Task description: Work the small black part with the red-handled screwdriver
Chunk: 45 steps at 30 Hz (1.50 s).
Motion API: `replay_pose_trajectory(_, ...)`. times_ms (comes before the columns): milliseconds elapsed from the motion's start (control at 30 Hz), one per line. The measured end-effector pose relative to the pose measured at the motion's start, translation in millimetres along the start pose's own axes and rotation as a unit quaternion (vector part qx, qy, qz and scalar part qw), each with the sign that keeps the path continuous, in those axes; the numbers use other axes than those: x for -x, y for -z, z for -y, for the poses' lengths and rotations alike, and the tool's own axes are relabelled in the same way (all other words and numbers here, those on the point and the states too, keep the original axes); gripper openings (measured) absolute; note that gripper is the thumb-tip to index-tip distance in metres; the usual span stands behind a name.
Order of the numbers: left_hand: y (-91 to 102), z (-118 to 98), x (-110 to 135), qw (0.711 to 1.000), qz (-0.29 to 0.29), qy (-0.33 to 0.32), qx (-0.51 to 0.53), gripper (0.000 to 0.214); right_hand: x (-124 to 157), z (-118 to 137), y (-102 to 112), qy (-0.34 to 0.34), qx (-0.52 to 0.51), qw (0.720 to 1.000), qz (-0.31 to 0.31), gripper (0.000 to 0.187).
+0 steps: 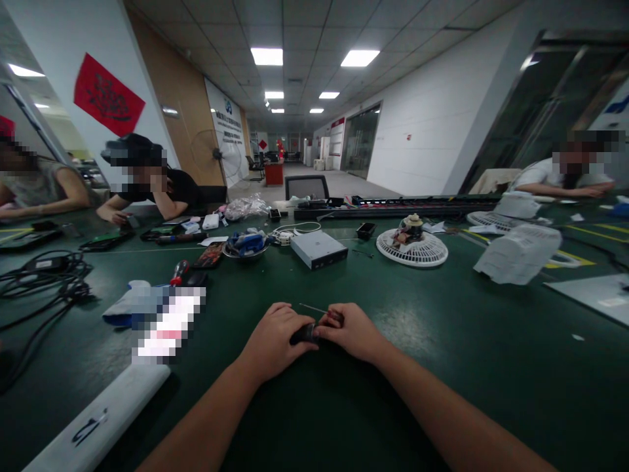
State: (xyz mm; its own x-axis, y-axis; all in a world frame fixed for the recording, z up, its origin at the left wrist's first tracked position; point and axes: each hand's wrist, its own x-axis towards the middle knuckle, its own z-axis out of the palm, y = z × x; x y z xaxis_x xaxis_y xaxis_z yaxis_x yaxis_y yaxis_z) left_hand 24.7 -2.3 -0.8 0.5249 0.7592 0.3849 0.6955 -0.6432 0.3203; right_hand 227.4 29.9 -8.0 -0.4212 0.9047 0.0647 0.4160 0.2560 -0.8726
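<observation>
Over the green tabletop, close in front of me, both hands meet around a small dark object [303, 334] whose kind I cannot make out. My left hand [272, 341] is closed on it from the left, fingers over the far side and thumb near me. My right hand [354, 331] is also closed, with its thumb against the object's right end. Between the right fingers is a thin screwdriver [312, 307]; its metal shaft points left past the object, and a bit of reddish handle shows. The fingers hide most of both things.
Ahead lie a silver optical drive [319, 250], a white fan grille [427, 250] with a motor, and a bowl [246, 254] of blue items. A long white bar [98, 419] and black cables [44, 282] are left; a white plastic housing [518, 254] is right. Several people sit around.
</observation>
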Motion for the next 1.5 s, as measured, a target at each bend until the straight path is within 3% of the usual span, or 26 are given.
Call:
replay_pose_trajectory(167,1.6,-3.4,0.6,1.000,0.019,-0.008,0.000,0.034,0.8,-0.9,4.5,0.002,-0.030,0.999,0.036,0.039)
replay_pose_trajectory(367,1.8,-4.2,3.3,0.999,0.029,-0.016,0.004,0.033,5.5,2.5,4.1,0.033,0.084,0.996,0.008,0.020)
replay_pose_trajectory(633,3.6,-5.5,3.2,0.999,0.035,-0.016,0.007,0.034,7.0,6.2,6.5,0.076,0.129,0.988,-0.024,0.015)
replay_pose_trajectory(800,4.1,-6.5,2.8,0.999,0.032,0.005,0.015,0.033,6.5,6.2,1.4,0.049,0.100,0.993,-0.042,0.026)
replay_pose_trajectory(967,3.3,-5.8,2.8,0.999,0.030,-0.019,0.015,0.034,2.9,3.9,-2.4,0.001,0.025,0.999,0.024,0.029)
replay_pose_trajectory(1167,3.8,-5.9,1.2,1.000,-0.015,-0.009,0.014,0.031,7.2,14.0,-7.2,0.051,0.126,0.990,-0.030,0.025)
replay_pose_trajectory(1267,2.6,-4.5,0.2,0.999,-0.040,0.024,0.013,0.028,8.6,17.8,-5.9,0.070,0.145,0.985,-0.062,0.026)
replay_pose_trajectory(1400,1.8,4.5,-0.2,0.987,-0.099,0.127,-0.003,0.029,5.7,13.4,5.0,0.060,0.100,0.988,-0.098,0.043)
replay_pose_trajectory(1500,3.8,14.1,0.4,0.972,-0.124,0.199,0.012,0.026,2.5,7.5,13.8,0.038,0.116,0.985,-0.122,0.031)
